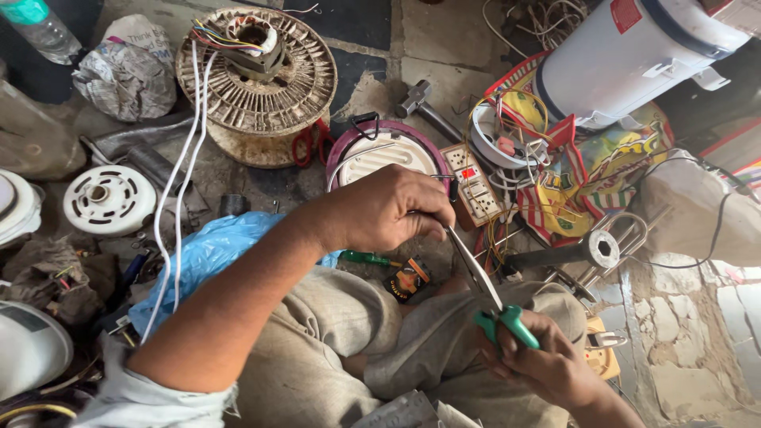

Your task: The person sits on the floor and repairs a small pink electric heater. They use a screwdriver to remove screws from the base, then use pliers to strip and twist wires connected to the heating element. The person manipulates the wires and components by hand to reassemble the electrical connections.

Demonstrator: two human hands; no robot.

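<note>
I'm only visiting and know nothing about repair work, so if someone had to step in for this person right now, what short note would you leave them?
Left hand: closed in a pinch on something thin, held above the lap; what exactly it grips is too small to tell.
Right hand: closed around the green handles of the pliers, whose long metal nose points up toward the left hand's fingers.
Nearby on the floor: a socket board, a round fan motor with coloured wires, a green-handled screwdriver, a hammer.
Done: the thin piece is pinched, the pliers brought up to it.
Left: the actual work with the pliers; progress cannot be judged.
</note>
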